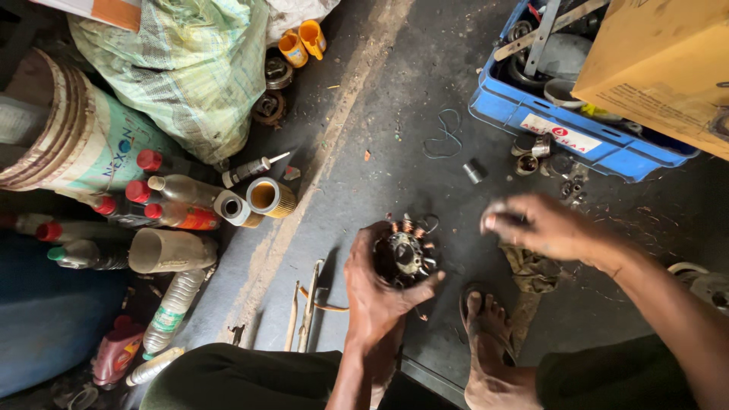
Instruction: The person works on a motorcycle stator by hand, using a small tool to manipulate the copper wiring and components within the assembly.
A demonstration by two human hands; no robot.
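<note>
My left hand (pixel 377 285) grips the round copper-coiled stator (pixel 406 254) just above the floor (pixel 425 91), near my foot (pixel 490 334); my right hand (pixel 543 226), blurred, I cannot tell its grip. The stator looks bare, nothing refitted yet

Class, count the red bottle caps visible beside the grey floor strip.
4. Topmost red cap; second red cap; third red cap; fourth red cap. A fifth shows farther left; others may be hidden.

Dim daylight is falling across the grey concrete floor (pixel 425 99), corners darkening, while the person's right hand (pixel 543 226) is blurring.
</note>
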